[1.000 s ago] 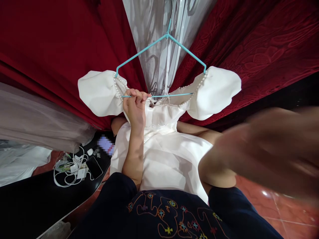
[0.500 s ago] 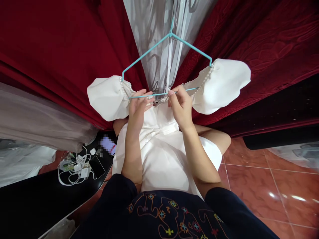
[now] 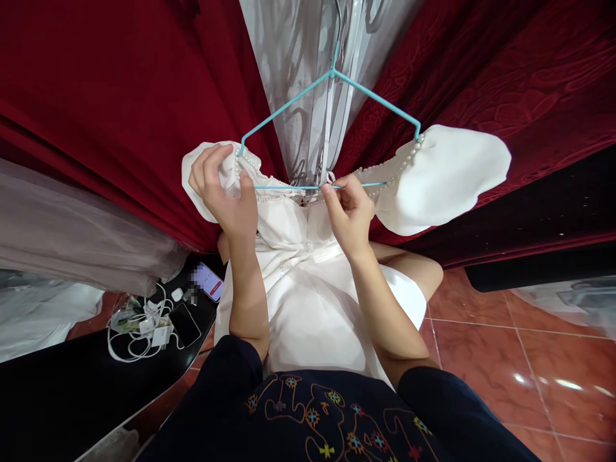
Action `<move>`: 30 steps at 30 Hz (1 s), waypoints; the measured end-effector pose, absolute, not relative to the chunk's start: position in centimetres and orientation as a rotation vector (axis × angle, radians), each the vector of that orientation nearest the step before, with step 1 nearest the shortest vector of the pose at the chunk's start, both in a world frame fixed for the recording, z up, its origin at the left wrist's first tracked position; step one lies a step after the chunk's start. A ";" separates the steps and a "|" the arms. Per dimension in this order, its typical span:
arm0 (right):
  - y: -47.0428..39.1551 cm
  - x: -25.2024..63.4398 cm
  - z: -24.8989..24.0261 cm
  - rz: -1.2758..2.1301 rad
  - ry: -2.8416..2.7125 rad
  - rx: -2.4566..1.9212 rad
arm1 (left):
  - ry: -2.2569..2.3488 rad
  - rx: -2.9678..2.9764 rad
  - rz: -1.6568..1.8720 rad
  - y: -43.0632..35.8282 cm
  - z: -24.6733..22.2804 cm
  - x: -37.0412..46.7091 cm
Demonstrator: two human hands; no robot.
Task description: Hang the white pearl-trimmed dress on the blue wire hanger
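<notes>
A white dress (image 3: 312, 314) with puffed sleeves and a pearl-beaded neckline lies across my lap. Its shoulders are on a light-blue hanger (image 3: 289, 99), whose arms end at the beaded edges of both sleeves. My right hand (image 3: 351, 215) pinches the hanger's bottom bar near its middle, between thumb and fingers. Over at the left puffed sleeve (image 3: 192, 192), my left hand (image 3: 226, 192) has its fingers curved and apart, with the thumb near the beaded edge. Its fingers lie on the sleeve fabric. The right puffed sleeve (image 3: 443, 179) hangs out from the hanger untouched.
Red curtains (image 3: 120, 83) hang on both sides, with whitish translucent material (image 3: 298, 77) between them. At left, a black bench-like surface (image 3: 62, 378) bears two phones, white cables and small items. Red tiles (image 3: 481, 359) cover the floor at right.
My left hand has moved left from the hanger's bottom bar to the left sleeve. The right hand still pinches the bar. The hanger and right sleeve have shifted slightly right and down.
</notes>
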State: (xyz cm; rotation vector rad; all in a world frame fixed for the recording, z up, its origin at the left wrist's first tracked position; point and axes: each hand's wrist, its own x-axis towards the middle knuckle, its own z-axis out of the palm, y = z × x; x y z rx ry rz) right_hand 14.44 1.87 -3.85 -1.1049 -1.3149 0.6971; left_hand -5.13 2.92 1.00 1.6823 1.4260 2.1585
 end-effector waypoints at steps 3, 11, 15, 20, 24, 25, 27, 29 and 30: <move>2.0 14.6 -3.9 0.676 -1.329 -1.137 | 1.423 1.507 2.186 3.9 1.1 -5.7; 2.0 15.6 -3.4 0.589 -1.335 -1.156 | 1.243 1.259 2.295 7.5 0.8 -9.8; 1.8 15.8 -3.3 0.611 -1.340 -1.164 | 1.335 1.152 2.439 8.0 -2.0 -12.2; 1.8 15.0 -3.2 0.702 -1.342 -1.133 | 1.380 1.127 2.219 5.4 -5.6 -11.5; 1.9 14.4 -3.2 0.715 -1.311 -1.120 | 1.180 1.263 1.832 3.7 -5.3 -9.4; 1.9 14.4 -3.3 0.711 -1.302 -1.113 | 1.119 1.289 1.744 3.4 -4.9 -8.7; 1.9 14.4 -3.3 0.709 -1.295 -1.100 | 0.987 1.323 1.643 3.0 -3.9 -7.3; 1.9 14.6 -3.4 0.719 -1.301 -1.089 | 0.883 1.319 1.635 2.6 -3.3 -5.7; 2.0 14.7 -3.5 0.726 -1.304 -1.084 | 0.856 1.295 1.651 2.5 -3.1 -5.0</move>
